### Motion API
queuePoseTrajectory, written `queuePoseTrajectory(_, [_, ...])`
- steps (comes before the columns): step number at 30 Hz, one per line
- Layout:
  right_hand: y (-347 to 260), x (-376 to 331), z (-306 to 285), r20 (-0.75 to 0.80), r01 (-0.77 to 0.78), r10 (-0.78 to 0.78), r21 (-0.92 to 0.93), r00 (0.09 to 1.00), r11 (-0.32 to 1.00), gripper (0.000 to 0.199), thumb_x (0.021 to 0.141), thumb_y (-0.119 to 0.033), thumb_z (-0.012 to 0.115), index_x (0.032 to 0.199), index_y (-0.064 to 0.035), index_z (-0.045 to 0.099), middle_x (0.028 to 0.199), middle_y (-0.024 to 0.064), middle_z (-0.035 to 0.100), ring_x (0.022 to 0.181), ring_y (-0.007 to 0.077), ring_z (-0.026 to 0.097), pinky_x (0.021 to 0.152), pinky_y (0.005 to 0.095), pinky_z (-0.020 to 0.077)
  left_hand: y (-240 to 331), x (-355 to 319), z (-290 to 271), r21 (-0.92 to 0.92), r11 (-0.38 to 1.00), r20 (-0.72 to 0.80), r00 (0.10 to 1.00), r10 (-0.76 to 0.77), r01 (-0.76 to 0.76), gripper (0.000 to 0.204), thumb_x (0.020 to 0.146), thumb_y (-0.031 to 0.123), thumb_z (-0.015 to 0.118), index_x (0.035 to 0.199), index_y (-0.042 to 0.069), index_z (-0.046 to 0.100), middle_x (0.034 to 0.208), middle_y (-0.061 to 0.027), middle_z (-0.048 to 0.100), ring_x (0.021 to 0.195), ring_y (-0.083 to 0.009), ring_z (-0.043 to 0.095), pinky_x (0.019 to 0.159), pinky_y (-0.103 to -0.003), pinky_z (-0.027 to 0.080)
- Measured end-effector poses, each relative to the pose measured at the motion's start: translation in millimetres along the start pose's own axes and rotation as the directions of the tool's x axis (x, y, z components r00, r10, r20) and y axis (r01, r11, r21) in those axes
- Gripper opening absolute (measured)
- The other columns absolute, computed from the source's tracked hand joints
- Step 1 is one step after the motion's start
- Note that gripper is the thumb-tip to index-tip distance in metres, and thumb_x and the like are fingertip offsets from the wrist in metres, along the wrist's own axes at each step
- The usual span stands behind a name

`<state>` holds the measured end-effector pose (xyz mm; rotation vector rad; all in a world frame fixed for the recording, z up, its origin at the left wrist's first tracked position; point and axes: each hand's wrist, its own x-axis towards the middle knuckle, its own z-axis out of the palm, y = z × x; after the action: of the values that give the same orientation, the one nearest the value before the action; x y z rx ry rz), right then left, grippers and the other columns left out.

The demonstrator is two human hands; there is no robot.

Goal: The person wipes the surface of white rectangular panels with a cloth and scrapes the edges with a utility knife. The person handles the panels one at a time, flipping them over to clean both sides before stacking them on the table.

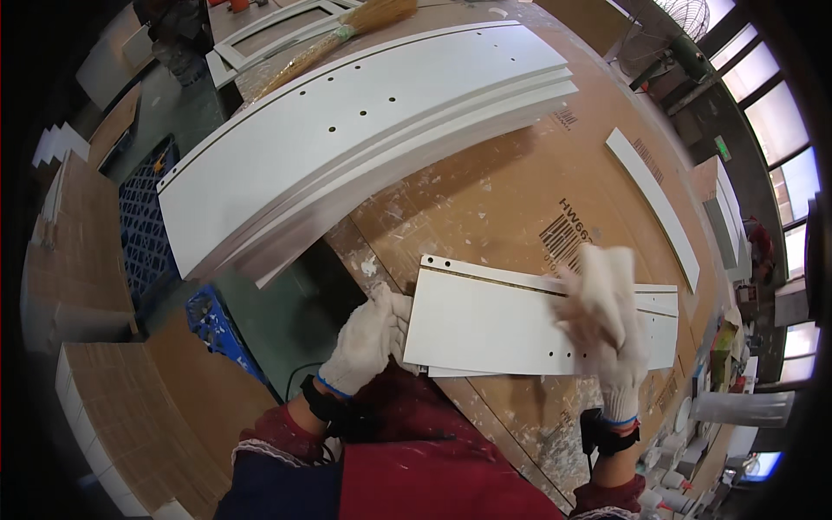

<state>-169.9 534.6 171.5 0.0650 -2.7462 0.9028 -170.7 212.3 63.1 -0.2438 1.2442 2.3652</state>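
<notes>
A white panel (485, 321) with a dark groove along its far edge and small drilled holes lies in front of me, on top of another white panel (663, 299) that shows at its right end. My left hand (366, 340), in a whitish knit glove, has its fingers bent round the upper panel's left end. Over the right part of that panel is my gloved right hand (611, 316). Motion smears its fingers, so whether it holds anything cannot be made out.
Beyond lies a stack of long white drilled panels (286, 165). A straw brush (347, 35) and a white frame (273, 35) are behind it. A narrow white strip (654, 204) rests on the cardboard-covered table (485, 217). Stacked boards (130, 425) stand at left.
</notes>
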Motion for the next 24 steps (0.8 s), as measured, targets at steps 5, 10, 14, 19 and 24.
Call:
queuePoseTrajectory(5, [2,-55,40,0.075,0.063,-0.073,0.127,0.995,0.990,0.031,0.087,-0.019,0.058,0.115,-0.0051,0.059,0.098,0.0134,0.059,0.082,0.0262,0.059,0.070,0.0336,0.0502,0,3,8,-0.180,0.984,0.007,1.000,-0.018,0.019,0.073,0.100,0.057,0.022,0.112,-0.006,0.056,0.094,-0.0164,0.067,0.076,-0.0214,0.067,0.063,-0.032,0.057])
queuePoseTrajectory(10, [-61,-69,74,0.610,0.519,-0.631,0.384,0.478,0.764,0.043,0.073,-0.014,0.060,0.116,-0.0151,0.062,0.086,0.0066,0.058,0.069,0.0277,0.058,0.061,0.0401,0.0481,18,-6,29,-0.011,1.000,-0.218,0.976,0.010,-0.013,0.060,0.101,0.053,0.031,0.108,-0.001,0.057,0.104,-0.0117,0.064,0.092,-0.0179,0.062,0.081,-0.030,0.051])
queuePoseTrajectory(14, [-54,-50,30,0.233,0.355,-0.457,0.373,0.858,0.857,0.043,0.079,-0.018,0.065,0.121,-0.0112,0.061,0.088,0.0113,0.064,0.071,0.0310,0.061,0.064,0.0362,0.0488,13,-1,9,0.195,0.979,-0.159,0.983,0.094,-0.062,0.027,0.097,0.022,0.053,0.108,-0.001,0.057,0.100,-0.0050,0.062,0.084,-0.0100,0.060,0.071,-0.022,0.049])
queuePoseTrajectory(19, [-48,-35,11,0.136,0.418,-0.406,-0.066,0.904,0.906,0.048,0.074,-0.040,0.074,0.113,-0.0136,0.066,0.101,0.0109,0.063,0.078,0.0315,0.061,0.067,0.0381,0.0495,5,11,9,0.302,0.950,-0.099,0.988,0.116,-0.082,0.034,0.095,0.019,0.051,0.119,-0.005,0.053,0.104,-0.0090,0.062,0.084,-0.0143,0.064,0.071,-0.026,0.053])
queuePoseTrajectory(24, [26,-44,28,-0.116,0.311,-0.360,-0.309,0.926,0.899,0.041,0.075,-0.040,0.072,0.110,-0.0192,0.069,0.101,0.0087,0.065,0.089,0.0276,0.063,0.076,0.0386,0.0500,18,-1,35,0.360,0.929,-0.131,0.981,0.146,-0.090,0.034,0.098,0.021,0.047,0.120,-0.005,0.051,0.103,-0.0111,0.062,0.086,-0.0173,0.065,0.072,-0.029,0.054])
